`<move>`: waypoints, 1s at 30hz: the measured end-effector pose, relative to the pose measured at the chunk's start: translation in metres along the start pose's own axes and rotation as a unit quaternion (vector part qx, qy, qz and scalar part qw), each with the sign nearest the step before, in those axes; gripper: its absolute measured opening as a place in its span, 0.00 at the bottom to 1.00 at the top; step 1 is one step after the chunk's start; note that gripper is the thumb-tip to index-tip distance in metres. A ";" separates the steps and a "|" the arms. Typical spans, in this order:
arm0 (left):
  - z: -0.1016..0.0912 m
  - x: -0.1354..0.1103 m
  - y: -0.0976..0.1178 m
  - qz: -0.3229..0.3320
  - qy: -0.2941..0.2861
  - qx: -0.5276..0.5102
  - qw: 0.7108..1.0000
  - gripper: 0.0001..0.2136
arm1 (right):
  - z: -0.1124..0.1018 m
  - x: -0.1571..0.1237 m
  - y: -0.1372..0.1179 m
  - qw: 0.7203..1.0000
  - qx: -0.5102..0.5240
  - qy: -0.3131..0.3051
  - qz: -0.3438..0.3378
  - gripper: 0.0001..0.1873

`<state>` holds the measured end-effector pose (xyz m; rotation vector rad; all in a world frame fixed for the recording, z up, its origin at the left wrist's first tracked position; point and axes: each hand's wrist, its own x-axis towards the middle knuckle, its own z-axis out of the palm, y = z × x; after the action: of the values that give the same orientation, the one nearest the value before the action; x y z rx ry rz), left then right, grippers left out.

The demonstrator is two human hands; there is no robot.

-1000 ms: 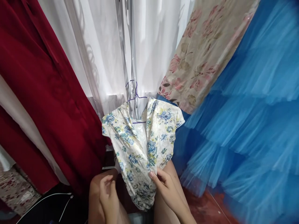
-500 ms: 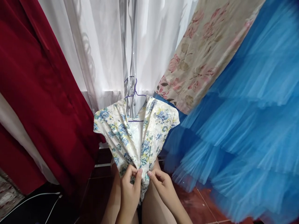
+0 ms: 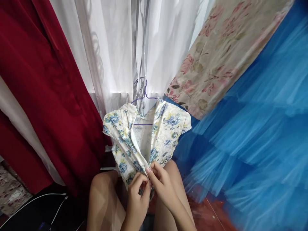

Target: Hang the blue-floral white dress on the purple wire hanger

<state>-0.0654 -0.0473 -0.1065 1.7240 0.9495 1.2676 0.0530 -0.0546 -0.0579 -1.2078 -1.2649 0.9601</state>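
A small white top with blue flowers (image 3: 166, 131) hangs on a purple wire hanger (image 3: 144, 94) in front of me, its front open at the neck. My left hand (image 3: 137, 195) and my right hand (image 3: 160, 181) meet at the middle of the front opening, just above my knees. Both hands pinch the two fabric edges together there. What lies between the fingertips is too small to make out. The lower part of the top is hidden behind my hands.
A dark red garment (image 3: 43, 89) hangs at the left, white curtains (image 3: 113, 48) behind, a beige flowered cloth (image 3: 216, 54) and a blue tulle skirt (image 3: 260, 138) at the right. White cables (image 3: 36, 200) lie on the floor at lower left.
My left hand rose from my knee to the top and joined the right hand. Both then moved up the front opening, and the fabric below them gathered.
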 end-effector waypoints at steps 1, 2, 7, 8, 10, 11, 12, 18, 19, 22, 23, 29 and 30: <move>-0.002 0.001 -0.002 0.001 0.000 0.004 1.000 0.11 | 0.000 0.000 0.003 1.000 0.000 0.008 -0.003 0.18; -0.003 0.001 -0.005 -0.001 0.001 0.006 1.000 0.10 | -0.001 0.000 0.006 1.000 -0.001 0.014 -0.005 0.18; -0.002 0.001 -0.016 -0.033 0.046 0.006 0.998 0.08 | -0.007 -0.007 0.015 1.000 0.002 0.008 0.007 0.20; 0.001 0.002 -0.016 -0.039 0.052 0.003 0.998 0.06 | -0.008 -0.008 0.016 1.000 0.007 0.011 0.010 0.20; 0.008 0.004 -0.014 -0.045 0.046 -0.012 0.998 0.06 | -0.008 -0.009 0.015 1.000 0.013 0.022 0.012 0.20; 0.011 0.006 -0.012 -0.045 0.038 -0.019 0.998 0.06 | -0.008 -0.009 0.014 0.999 0.018 0.023 0.015 0.21; 0.015 0.009 -0.010 -0.044 0.034 -0.024 0.998 0.06 | -0.008 -0.009 0.013 0.999 0.027 0.019 0.021 0.21; 0.020 0.018 -0.012 -0.021 0.033 0.006 0.999 0.08 | -0.004 -0.001 0.009 0.987 0.129 -0.006 0.099 0.24; 0.017 0.018 -0.014 -0.017 0.025 0.011 0.999 0.08 | -0.004 0.003 0.007 0.984 0.143 0.003 0.107 0.25; 0.005 0.018 -0.019 -0.007 0.003 0.046 0.999 0.05 | -0.005 0.024 -0.007 0.976 0.181 0.011 0.120 0.23; 0.000 0.019 -0.019 -0.004 -0.003 0.066 0.998 0.04 | -0.006 0.035 -0.015 0.976 0.187 0.005 0.115 0.22; -0.017 0.026 -0.019 -0.005 -0.067 0.172 0.983 0.05 | -0.016 0.131 -0.088 0.957 0.290 0.011 0.024 0.16; -0.017 0.027 -0.021 -0.005 -0.077 0.182 0.980 0.05 | -0.018 0.146 -0.101 0.949 0.314 0.010 0.026 0.14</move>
<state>-0.0788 -0.0119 -0.1120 2.0594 1.1485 0.9793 0.0758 0.0707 0.0671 -0.7446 -0.8123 1.2626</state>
